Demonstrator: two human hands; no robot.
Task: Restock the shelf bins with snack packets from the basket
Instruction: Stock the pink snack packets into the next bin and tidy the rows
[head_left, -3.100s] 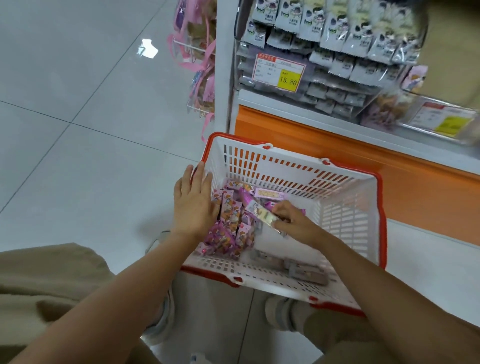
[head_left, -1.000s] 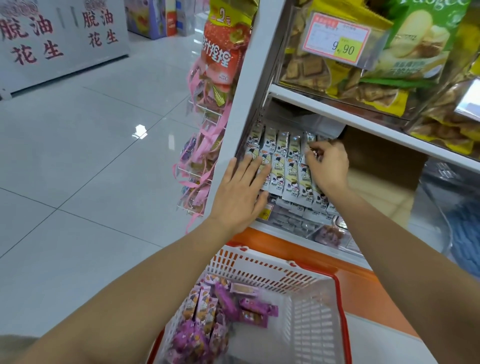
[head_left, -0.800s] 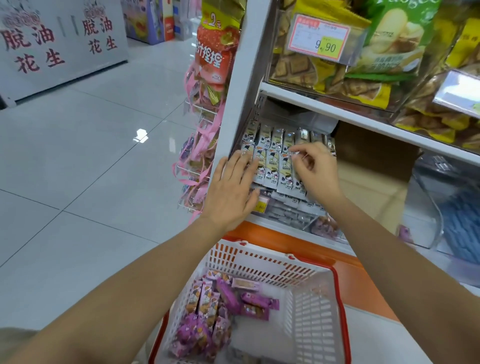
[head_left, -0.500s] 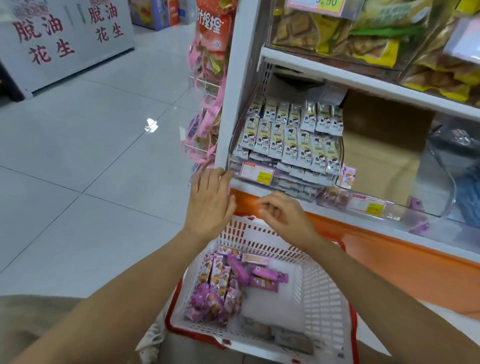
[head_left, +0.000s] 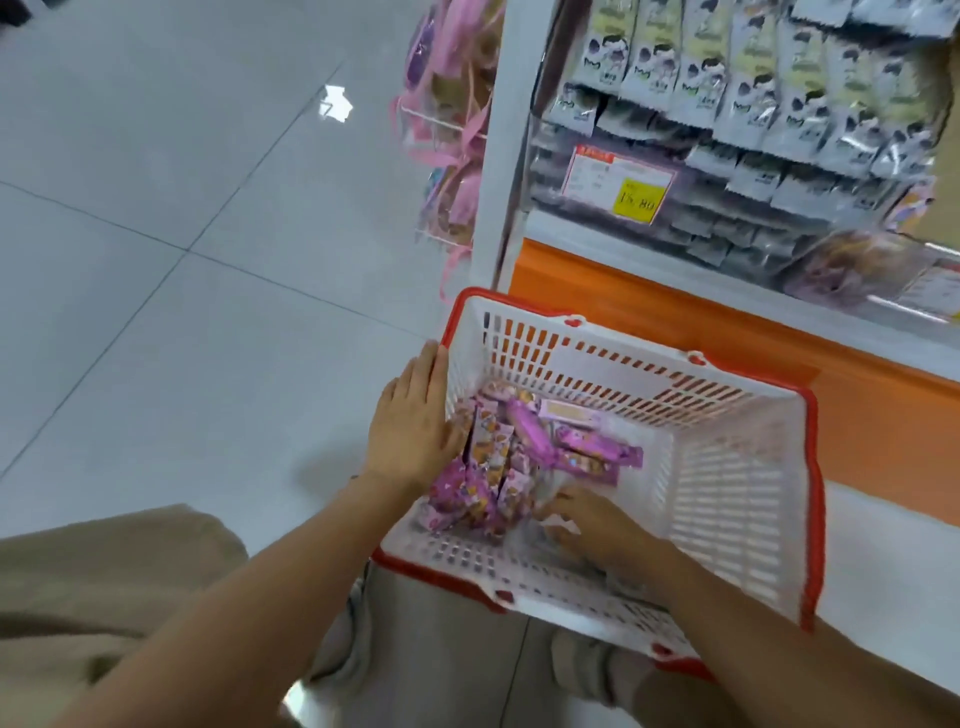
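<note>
Head view: the shelf bin (head_left: 727, 223) is cut off at the top, and the right hand (head_left: 597, 525) is blurred (low in the basket (head_left: 727, 493), at the pink snack packets (head_left: 519, 452)), so any hold cannot be told. The left hand (head_left: 415, 421) is laid flat, fingers straight, on the basket's left rim.

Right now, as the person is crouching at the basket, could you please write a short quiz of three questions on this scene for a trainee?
1. True or false: the pink packets lie in the right half of the basket.
2. Where is the left hand?
A. at the basket's left rim
B. on a shelf bin
C. flat on the floor
3. Fill in: the price label has a ___ patch.

Key: 1 false (they lie in the left half); 2 A; 3 yellow.
</note>
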